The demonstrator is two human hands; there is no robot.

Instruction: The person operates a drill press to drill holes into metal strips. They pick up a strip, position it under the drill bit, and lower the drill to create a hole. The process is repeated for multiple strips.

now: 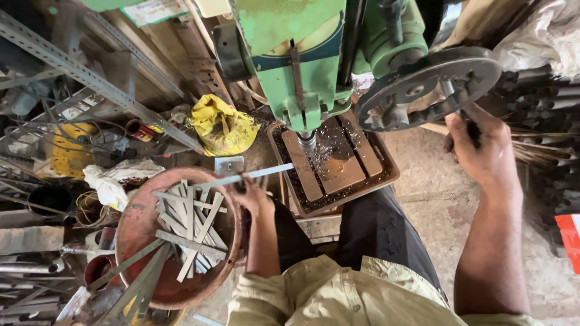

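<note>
Left hand [254,196] had its fingers pinched on a thin, stiff, light-looking metal strip [257,174] over the bowl [136,223], best held mid-length, while right hand [483,151] clenched the drill's wheel handle [468,124].

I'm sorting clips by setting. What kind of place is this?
Likely a small metalworking shop: a green drill press, a round pan of cut metal strips, and metal shavings on the press table.
</note>
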